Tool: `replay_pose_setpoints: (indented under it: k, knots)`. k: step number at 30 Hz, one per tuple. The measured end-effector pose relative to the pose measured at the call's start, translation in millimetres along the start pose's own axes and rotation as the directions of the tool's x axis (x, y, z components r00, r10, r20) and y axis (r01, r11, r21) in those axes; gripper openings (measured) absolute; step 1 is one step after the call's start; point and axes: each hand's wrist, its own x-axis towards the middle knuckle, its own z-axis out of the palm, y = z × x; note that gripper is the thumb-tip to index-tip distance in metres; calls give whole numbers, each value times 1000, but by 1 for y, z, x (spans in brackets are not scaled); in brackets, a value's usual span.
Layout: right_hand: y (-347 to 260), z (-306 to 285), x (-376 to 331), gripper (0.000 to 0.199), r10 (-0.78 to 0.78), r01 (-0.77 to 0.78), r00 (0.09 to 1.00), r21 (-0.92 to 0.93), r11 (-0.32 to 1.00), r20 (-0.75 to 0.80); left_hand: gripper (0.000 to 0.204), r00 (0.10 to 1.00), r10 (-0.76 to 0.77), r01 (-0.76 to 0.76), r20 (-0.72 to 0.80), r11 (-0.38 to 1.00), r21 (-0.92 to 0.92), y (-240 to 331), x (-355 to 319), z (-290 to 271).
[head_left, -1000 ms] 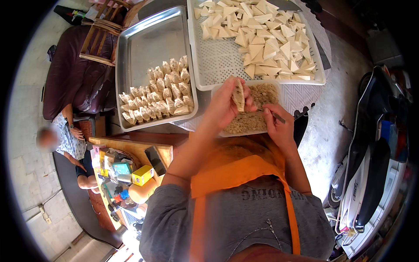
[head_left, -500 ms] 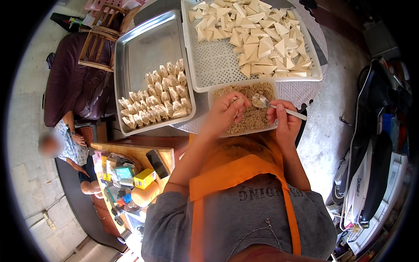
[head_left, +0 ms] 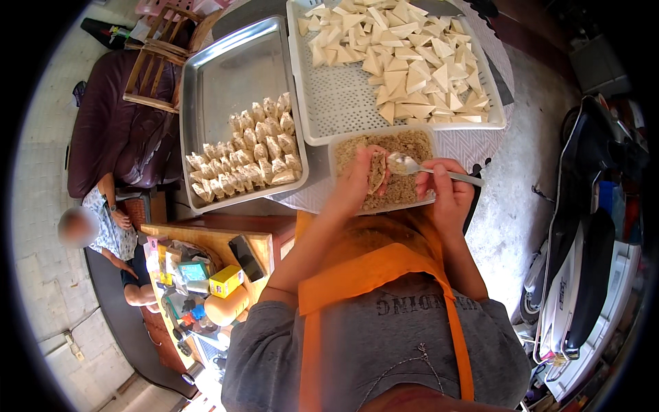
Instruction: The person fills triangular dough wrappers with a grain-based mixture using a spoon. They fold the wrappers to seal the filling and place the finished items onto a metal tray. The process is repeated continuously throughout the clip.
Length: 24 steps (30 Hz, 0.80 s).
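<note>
My left hand is closed around a tofu pocket, which is opened up and shows brown crumbly filling inside. In my right hand is a metal spoon, gripped by its handle, its bowl close to the tofu pocket. Both hands are over a plastic tub of brown minced filling. Beyond the tub, a white perforated tray bears a heap of pale tofu triangles. Rows of stuffed tofu triangles fill the near part of a metal tray to the left.
A wooden table at the left carries a phone, a yellow box and assorted small items. A person sits at the far left beside a dark covered seat. A motor scooter stands at the right.
My left hand has turned, so the tofu pocket and its filling now show. The spoon has moved left out of the filling, up to the pocket, with its bowl lighter.
</note>
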Motion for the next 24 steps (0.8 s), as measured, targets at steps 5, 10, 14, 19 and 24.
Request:
replay_pose_setpoints:
  k: [5,10,14,19,24]
  knots:
    - [2,21,2,12,-198,242,969,-431,869,146,62,994,-1,20,-106,983,183,0,-5,6]
    - [3,19,-2,13,-145,192,981,-498,846,131,54,981,-24,39,-191,996,79,4,-9,8]
    - [1,-3,3,15,-122,120,992,-133,984,-11,47,993,117,-113,-21,985,133,-2,2,-15]
    - [9,-14,7,15,-68,62,998,-245,968,-17,35,975,205,-220,79,920,323,1,8,-5]
    - [24,-11,11,14,-66,66,998,-438,897,14,34,997,63,-68,35,981,180,6,2,-1]
